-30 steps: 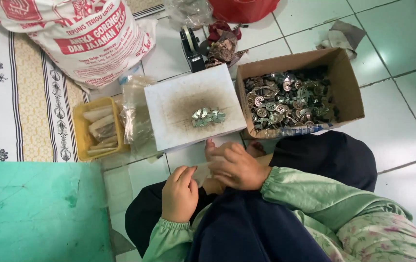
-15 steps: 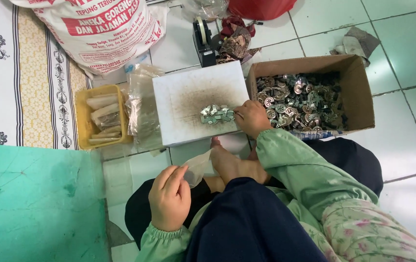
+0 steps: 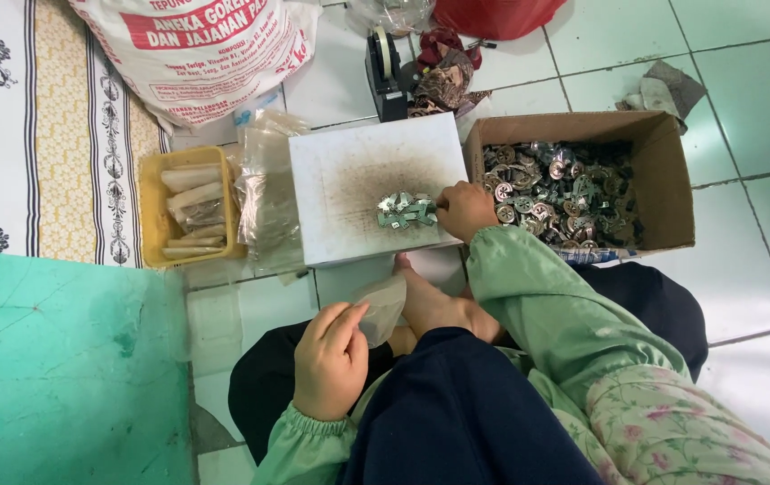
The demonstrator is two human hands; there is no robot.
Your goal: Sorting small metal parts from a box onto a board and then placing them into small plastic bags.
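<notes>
My right hand [image 3: 464, 210] rests on a white stained board [image 3: 349, 162], fingers curled against a small pile of silver metal pieces [image 3: 407, 211]. Whether it grips any piece is hidden. My left hand [image 3: 329, 359] is low near my lap, pinching a small clear plastic bag [image 3: 381, 305] by its edge. A cardboard box [image 3: 672, 180] to the right of the board holds several more of the silver metal pieces [image 3: 557, 193]. I sit cross-legged on the tiled floor, with a bare foot [image 3: 430, 301] just below the board.
A yellow tray [image 3: 150, 211] of filled small bags and a stack of clear bags [image 3: 266, 198] lie left of the board. A large printed sack [image 3: 196, 45], a tape dispenser [image 3: 383, 63] and a green surface [image 3: 53, 359] surround the spot.
My right hand reached from my lap up to the pile on the board and now rests against it. My left hand has taken up the clear bag.
</notes>
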